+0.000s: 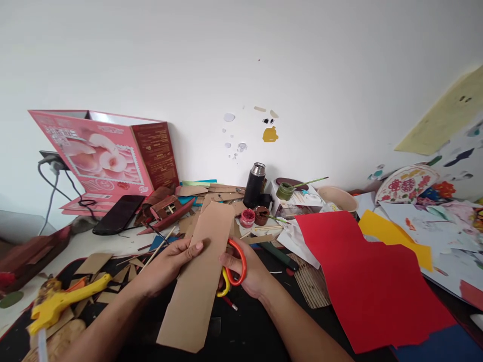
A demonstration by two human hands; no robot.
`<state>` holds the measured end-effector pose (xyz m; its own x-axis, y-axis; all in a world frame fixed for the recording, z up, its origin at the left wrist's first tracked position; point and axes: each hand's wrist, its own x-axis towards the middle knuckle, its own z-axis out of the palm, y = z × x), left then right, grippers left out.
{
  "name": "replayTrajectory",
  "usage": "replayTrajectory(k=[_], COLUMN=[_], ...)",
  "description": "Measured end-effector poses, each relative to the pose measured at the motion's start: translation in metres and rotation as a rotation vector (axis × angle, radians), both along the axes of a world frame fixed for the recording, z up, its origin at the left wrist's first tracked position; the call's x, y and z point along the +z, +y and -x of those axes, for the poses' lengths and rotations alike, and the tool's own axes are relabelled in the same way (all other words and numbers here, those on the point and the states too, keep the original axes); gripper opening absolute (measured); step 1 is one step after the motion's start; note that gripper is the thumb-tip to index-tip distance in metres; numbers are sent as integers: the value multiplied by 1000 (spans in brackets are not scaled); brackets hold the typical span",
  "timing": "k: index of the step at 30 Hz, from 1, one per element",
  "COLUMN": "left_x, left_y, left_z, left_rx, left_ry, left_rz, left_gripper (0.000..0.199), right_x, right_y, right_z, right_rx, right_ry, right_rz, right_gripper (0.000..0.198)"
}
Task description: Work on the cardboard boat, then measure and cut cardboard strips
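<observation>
A long strip of brown cardboard (206, 281) is held up over the black mat, tilted away from me. My left hand (177, 259) grips its left edge, with the thumb pressed on the face and the fingers behind. At the right edge, my right hand (245, 264) is closed on a pair of scissors (241, 256) with one red and one yellow handle loop. The scissor blades are hidden behind the cardboard. My right thumb lies close to the strip's edge; whether it presses on it I cannot tell.
A yellow glue gun (64, 301) lies at left among cardboard scraps. A black phone (118, 215) and a pink box (105, 156) are behind it. Beyond the strip stand a black flask (255, 186) and paint jars (247, 217). Red paper (373, 281) covers the right side.
</observation>
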<state>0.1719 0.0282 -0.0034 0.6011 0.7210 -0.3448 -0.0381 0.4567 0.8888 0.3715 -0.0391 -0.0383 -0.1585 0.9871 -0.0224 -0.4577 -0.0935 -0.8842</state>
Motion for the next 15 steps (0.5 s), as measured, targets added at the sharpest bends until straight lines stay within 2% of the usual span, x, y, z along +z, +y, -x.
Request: replayTrajectory(k=[5, 11, 15], left_x=[0, -2, -2], left_y=[7, 6, 2], left_z=[-3, -1, 0], left_rx=[149, 69, 38], left_ry=[-26, -20, -5], left_rz=[-1, -21, -43], left_gripper=[54, 53, 52], right_x=[0, -7, -10], right_y=[-2, 0, 0], right_z=[-11, -12, -9], right_rx=[98, 125, 168], right_ry=[-17, 38, 38], right_rz=[59, 60, 67], right_gripper=[59, 60, 68])
